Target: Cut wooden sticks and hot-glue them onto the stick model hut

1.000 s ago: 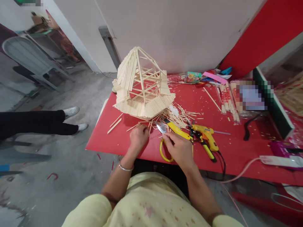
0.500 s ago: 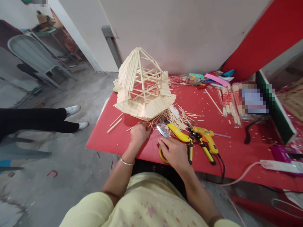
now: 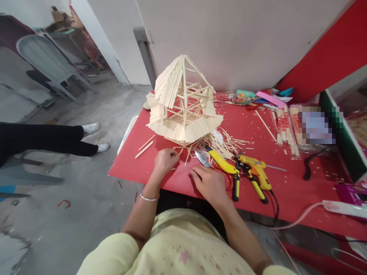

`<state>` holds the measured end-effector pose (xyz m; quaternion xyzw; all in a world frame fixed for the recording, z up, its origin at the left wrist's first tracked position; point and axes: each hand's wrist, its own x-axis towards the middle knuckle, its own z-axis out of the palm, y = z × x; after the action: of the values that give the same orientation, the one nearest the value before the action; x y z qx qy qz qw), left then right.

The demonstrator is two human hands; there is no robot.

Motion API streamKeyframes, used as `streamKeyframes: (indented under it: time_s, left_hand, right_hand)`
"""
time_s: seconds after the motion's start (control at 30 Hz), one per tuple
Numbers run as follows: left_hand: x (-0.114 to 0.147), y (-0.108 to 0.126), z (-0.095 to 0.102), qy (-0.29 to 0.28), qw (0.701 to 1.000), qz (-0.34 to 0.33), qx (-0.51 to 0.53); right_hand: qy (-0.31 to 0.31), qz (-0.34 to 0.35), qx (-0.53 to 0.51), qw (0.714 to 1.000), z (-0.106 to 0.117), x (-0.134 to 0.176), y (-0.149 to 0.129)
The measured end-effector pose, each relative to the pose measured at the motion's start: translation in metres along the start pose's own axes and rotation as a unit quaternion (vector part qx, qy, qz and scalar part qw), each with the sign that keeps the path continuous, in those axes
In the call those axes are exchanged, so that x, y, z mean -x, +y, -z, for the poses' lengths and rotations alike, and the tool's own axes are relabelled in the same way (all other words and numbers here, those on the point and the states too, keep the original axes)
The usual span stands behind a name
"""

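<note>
My left hand point(image 3: 165, 163) is above the red tabletop, pinching a short wooden stick point(image 3: 181, 151) between thumb and fingers. Just to the right, my right hand point(image 3: 208, 184) is closed near the table edge, fingers curled together; whatever they may hold is hidden. Scissors point(image 3: 203, 158) lie with open blades beyond the right hand, their red handles partly covered. Behind both hands stands a house-like model of pale sticks point(image 3: 185, 103), its roof partly covered and its frame showing. Loose cut sticks point(image 3: 225, 147) are heaped at its front right.
Right of my hands lie a yellow-handled cutting tool point(image 3: 220, 159) and a yellow glue gun point(image 3: 255, 166) with a black cord. Packs of sticks point(image 3: 285, 128) lie further right, near a green board point(image 3: 341, 141). A person's legs point(image 3: 48, 139) are at left.
The view has shifted slightly. A yellow loop under my right hand no longer shows, and that hand has moved away from the scissors. My left hand has drawn back slightly from the model.
</note>
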<state>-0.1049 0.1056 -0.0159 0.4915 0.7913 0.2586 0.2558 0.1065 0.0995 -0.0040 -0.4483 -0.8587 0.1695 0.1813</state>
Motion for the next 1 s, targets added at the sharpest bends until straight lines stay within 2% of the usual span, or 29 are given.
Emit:
streamKeyframes:
  time_s: [0.07,0.2,0.4,0.67,0.87,0.93,1.0]
  left_hand:
    - [-0.002,0.000,-0.003,0.011,0.998,-0.026,-0.049]
    - [-0.012,-0.003,-0.003,0.073,0.987,-0.058,-0.128]
    - [-0.024,-0.003,-0.004,0.028,0.971,-0.085,-0.222]
    - [-0.020,-0.003,-0.008,0.036,0.963,-0.094,-0.248]
    - [-0.006,-0.006,0.001,0.047,0.977,-0.098,-0.185]
    - [0.002,-0.006,0.007,0.048,0.987,-0.119,-0.100]
    - [0.011,-0.004,0.010,0.022,0.990,-0.133,0.026]
  right_hand:
    - [-0.011,-0.001,0.011,1.000,-0.001,-0.003,-0.003]
    - [-0.014,-0.013,0.018,1.000,-0.002,-0.007,-0.005]
    - [-0.029,-0.014,0.017,0.999,-0.005,-0.009,-0.007]
    - [-0.021,0.002,0.014,1.000,-0.008,-0.008,-0.005]
    - [-0.014,-0.013,-0.001,1.000,-0.003,-0.007,-0.005]
    - [0.005,-0.035,-0.039,0.999,-0.002,-0.008,-0.003]
    - [0.031,-0.066,-0.104,0.992,-0.002,-0.010,-0.001]
